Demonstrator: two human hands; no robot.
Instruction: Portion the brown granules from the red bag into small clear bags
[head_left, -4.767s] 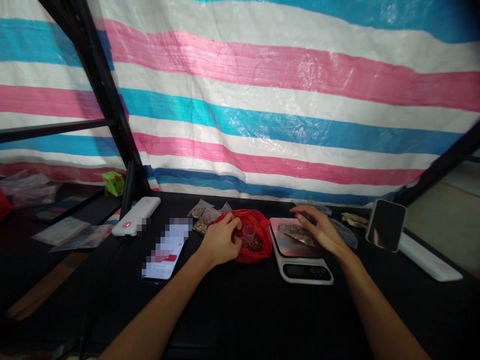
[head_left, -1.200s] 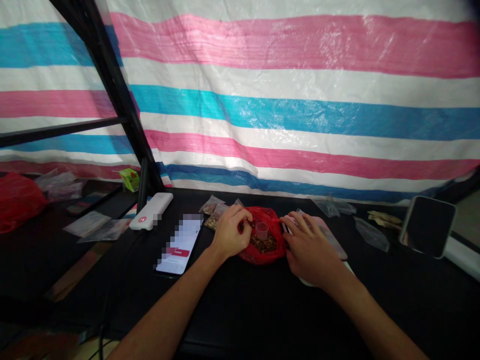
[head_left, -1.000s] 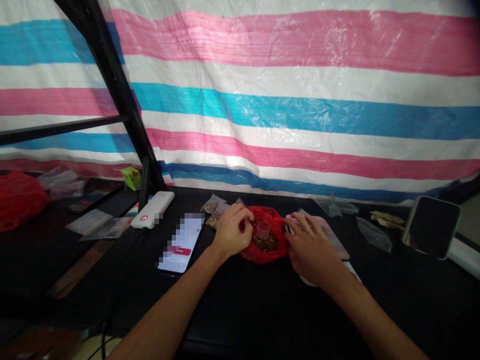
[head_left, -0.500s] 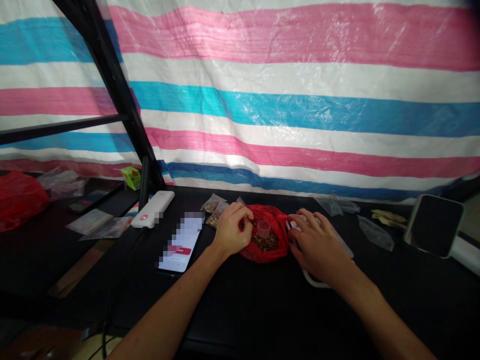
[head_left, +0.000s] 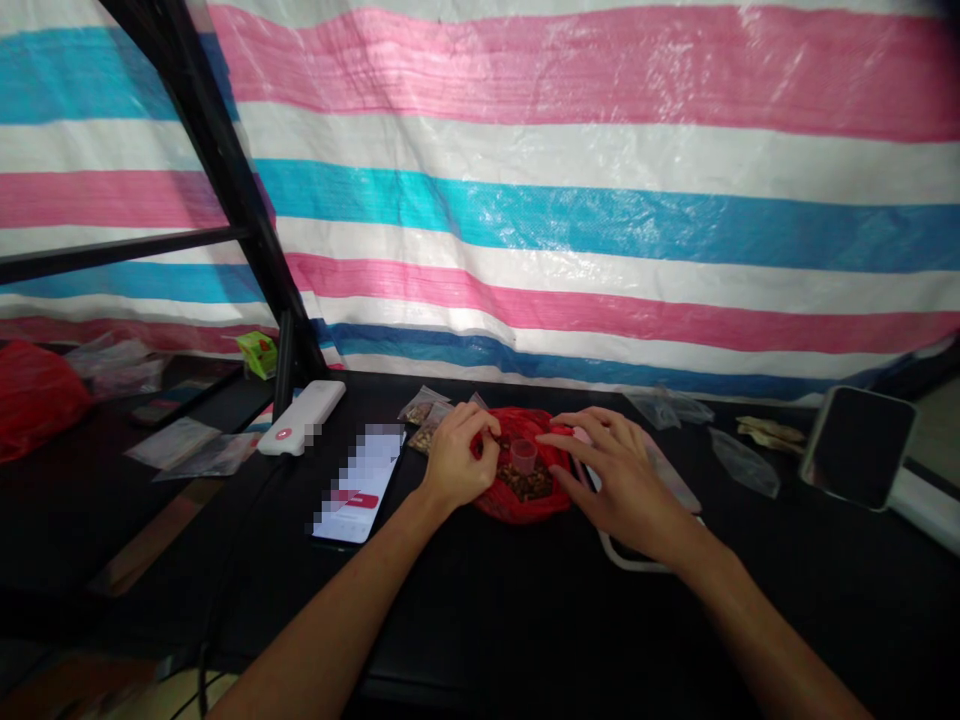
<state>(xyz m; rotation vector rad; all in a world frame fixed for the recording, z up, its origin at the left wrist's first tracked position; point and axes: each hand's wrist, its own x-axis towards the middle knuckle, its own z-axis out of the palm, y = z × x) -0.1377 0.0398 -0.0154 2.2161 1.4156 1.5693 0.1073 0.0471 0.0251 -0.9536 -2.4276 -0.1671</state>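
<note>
A red plastic bag (head_left: 510, 512) stands open on the black table with its rim folded outward. Small brown pellets (head_left: 531, 486) fill it, and a small clear cup (head_left: 523, 457) sits on them. At the bag's left rim, my left hand (head_left: 463, 458) is closed, thumb and forefinger pinched on the red plastic. My right hand (head_left: 634, 485) hovers at the right rim with fingers spread and nothing in them. Beneath it lies a flat pale object with a white edge (head_left: 634, 563), mostly covered by the hand. Small filled zip bags (head_left: 421, 405) lie behind my left hand.
A lit phone (head_left: 358, 490) and a white power bank (head_left: 302, 415) lie to the left. Empty clear bags (head_left: 744, 462) and a dark-screened device (head_left: 859, 447) are on the right. A black metal post (head_left: 217, 150) rises at left before a striped tarp (head_left: 600, 220).
My right hand has lifted slightly and its fingers have spread, reaching left toward the bag's opening. My left hand stays at the left rim. The view has shifted a little.
</note>
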